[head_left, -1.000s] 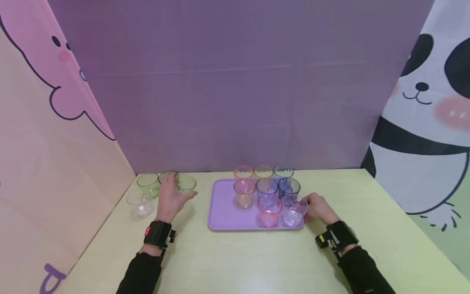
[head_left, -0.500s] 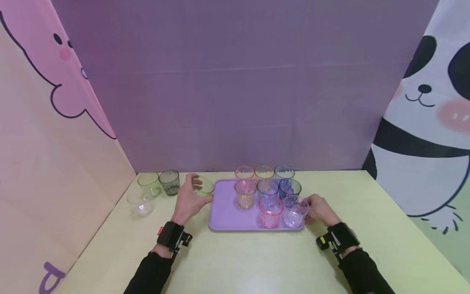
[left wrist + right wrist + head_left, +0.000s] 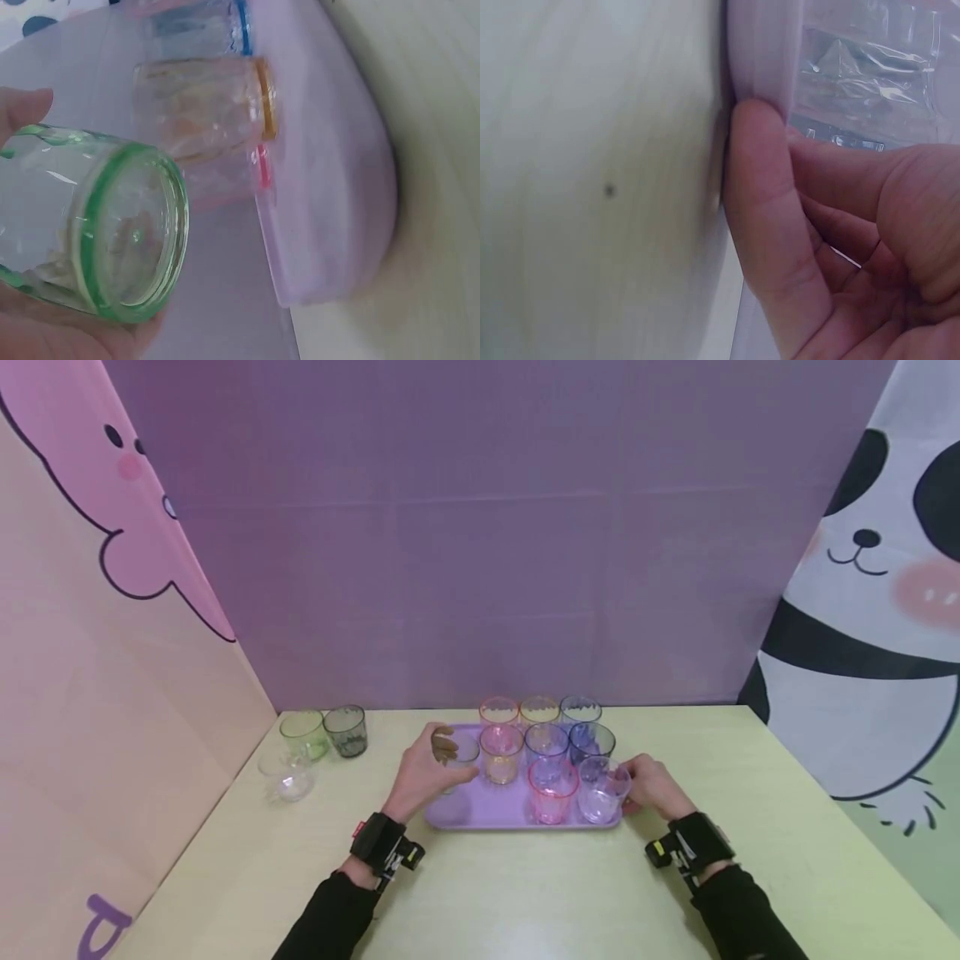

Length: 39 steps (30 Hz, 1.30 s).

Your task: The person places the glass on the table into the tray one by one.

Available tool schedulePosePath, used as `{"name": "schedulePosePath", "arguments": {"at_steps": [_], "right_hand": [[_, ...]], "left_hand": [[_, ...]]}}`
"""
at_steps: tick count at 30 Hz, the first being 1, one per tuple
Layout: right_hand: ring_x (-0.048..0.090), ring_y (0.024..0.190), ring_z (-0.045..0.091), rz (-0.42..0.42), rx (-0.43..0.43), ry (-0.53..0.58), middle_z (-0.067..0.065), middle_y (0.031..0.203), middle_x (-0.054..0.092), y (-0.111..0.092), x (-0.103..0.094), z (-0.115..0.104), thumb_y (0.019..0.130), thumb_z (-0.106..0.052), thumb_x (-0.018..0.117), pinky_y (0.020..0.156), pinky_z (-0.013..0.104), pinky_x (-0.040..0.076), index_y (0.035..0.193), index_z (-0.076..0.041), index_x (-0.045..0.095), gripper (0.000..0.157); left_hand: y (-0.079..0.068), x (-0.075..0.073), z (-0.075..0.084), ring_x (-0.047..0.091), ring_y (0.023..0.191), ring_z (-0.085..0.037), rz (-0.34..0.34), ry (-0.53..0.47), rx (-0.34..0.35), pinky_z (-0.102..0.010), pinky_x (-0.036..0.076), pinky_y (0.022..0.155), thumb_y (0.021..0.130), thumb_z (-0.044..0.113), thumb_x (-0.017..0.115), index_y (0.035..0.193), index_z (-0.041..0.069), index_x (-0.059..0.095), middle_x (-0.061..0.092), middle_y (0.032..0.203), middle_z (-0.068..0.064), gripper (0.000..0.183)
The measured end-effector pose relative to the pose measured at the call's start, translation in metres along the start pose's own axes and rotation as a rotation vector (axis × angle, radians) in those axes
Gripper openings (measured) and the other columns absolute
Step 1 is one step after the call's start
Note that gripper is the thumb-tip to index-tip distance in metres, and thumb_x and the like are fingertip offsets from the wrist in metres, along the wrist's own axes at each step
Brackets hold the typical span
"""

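Observation:
My left hand (image 3: pixel 429 770) grips a pale green glass (image 3: pixel 127 225) and holds it over the left part of the purple tray (image 3: pixel 480 814). In the left wrist view its green-tinted base faces the camera. At the tray's right edge, my right hand (image 3: pixel 654 787) pinches the rim; the right wrist view has one finger (image 3: pixel 761 172) against the tray's outer side. Close by that hand is a clear glass (image 3: pixel 602 793), with a pink-rimmed glass (image 3: pixel 552 797) to its left. More tinted glasses stand in rows behind, among them an amber one (image 3: pixel 501 764) nearest the held glass.
On the table's far left are a green glass (image 3: pixel 303 739), a dark grey glass (image 3: pixel 347 733) and a clear glass (image 3: pixel 288 777). A purple backdrop (image 3: pixel 480 543) rises behind the pale table (image 3: pixel 525 893), with printed panels on both sides.
From beside the dark grey glass, my left hand has moved right, carrying the pale green glass over the tray. The right hand has stayed at the tray's edge.

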State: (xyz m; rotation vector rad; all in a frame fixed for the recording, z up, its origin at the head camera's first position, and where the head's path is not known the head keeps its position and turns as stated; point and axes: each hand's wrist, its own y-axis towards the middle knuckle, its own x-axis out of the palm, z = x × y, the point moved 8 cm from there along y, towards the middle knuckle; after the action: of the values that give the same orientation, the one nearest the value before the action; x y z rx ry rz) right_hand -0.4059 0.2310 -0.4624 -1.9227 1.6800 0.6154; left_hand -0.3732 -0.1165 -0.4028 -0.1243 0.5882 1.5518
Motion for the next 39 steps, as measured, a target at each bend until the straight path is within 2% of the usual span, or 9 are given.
{"name": "schedulePosePath", "arguments": {"at_steps": [3,8,12,16,23,27,30,39], "right_hand": [[0.062,0.056,0.02,0.0,-0.003,-0.006,0.013,0.079,0.065,0.0,0.001,0.0,0.081,0.0,0.061,0.052,0.031,0.053,0.081,0.0,0.067,0.006],[0.062,0.056,0.02,0.007,-0.013,-0.007,0.013,0.078,0.065,0.0,0.0,0.0,0.08,0.0,0.062,0.052,0.031,0.053,0.081,-0.001,0.068,0.006],[0.062,0.056,0.02,0.011,-0.018,-0.004,0.012,0.077,0.065,0.001,0.0,0.0,0.08,-0.001,0.062,0.051,0.031,0.053,0.081,-0.001,0.068,0.006],[0.062,0.055,0.02,0.015,-0.024,-0.007,0.012,0.077,0.065,0.001,-0.001,0.0,0.08,-0.001,0.062,0.051,0.031,0.053,0.082,0.0,0.068,0.006],[0.062,0.055,0.02,0.005,-0.033,-0.002,0.013,0.076,0.065,0.002,0.0,0.0,0.081,0.001,0.059,0.051,0.031,0.053,0.082,0.002,0.067,0.008],[0.062,0.055,0.021,0.007,-0.028,-0.008,0.013,0.077,0.065,0.001,-0.001,0.0,0.081,0.001,0.059,0.051,0.031,0.053,0.083,0.001,0.067,0.008],[0.062,0.055,0.02,0.008,-0.029,-0.009,0.013,0.077,0.065,0.001,-0.001,-0.001,0.081,0.001,0.06,0.051,0.031,0.053,0.082,0.001,0.068,0.008],[0.062,0.055,0.02,-0.002,-0.048,-0.001,0.012,0.074,0.065,0.001,0.0,-0.002,0.081,0.0,0.059,0.05,0.031,0.053,0.08,0.001,0.067,0.008]], "left_hand": [[-0.002,0.01,0.001,0.059,0.086,-0.019,-0.039,0.011,-0.002,-0.031,0.05,0.069,0.06,0.028,0.084,0.122,0.013,0.044,0.062,0.101,-0.009,0.076],[-0.006,0.023,0.005,0.056,0.087,-0.017,-0.082,0.054,0.0,-0.031,0.049,0.071,0.059,0.034,0.084,0.121,0.011,0.042,0.06,0.103,-0.009,0.079],[-0.007,0.03,0.013,0.053,0.094,-0.02,-0.092,0.114,0.061,-0.032,0.047,0.076,0.058,0.042,0.082,0.118,0.01,0.047,0.055,0.107,-0.006,0.077],[-0.01,0.037,0.017,0.053,0.097,-0.022,-0.122,0.153,0.106,-0.036,0.046,0.079,0.057,0.046,0.082,0.117,0.009,0.052,0.055,0.111,-0.008,0.076],[-0.015,0.047,0.015,0.054,0.101,-0.02,-0.153,0.254,0.083,-0.038,0.046,0.086,0.054,0.055,0.08,0.121,0.007,0.052,0.059,0.113,-0.008,0.087],[-0.015,0.051,0.017,0.054,0.096,-0.018,-0.157,0.311,0.116,-0.037,0.046,0.084,0.056,0.051,0.081,0.12,0.006,0.053,0.059,0.108,-0.005,0.083],[-0.015,0.055,0.017,0.053,0.095,-0.017,-0.172,0.325,0.124,-0.035,0.046,0.084,0.056,0.048,0.082,0.119,0.007,0.054,0.06,0.106,-0.004,0.081],[-0.018,0.061,0.01,0.053,0.106,-0.023,-0.238,0.307,0.081,-0.041,0.045,0.088,0.057,0.047,0.081,0.126,0.004,0.048,0.056,0.119,-0.011,0.088]]}}
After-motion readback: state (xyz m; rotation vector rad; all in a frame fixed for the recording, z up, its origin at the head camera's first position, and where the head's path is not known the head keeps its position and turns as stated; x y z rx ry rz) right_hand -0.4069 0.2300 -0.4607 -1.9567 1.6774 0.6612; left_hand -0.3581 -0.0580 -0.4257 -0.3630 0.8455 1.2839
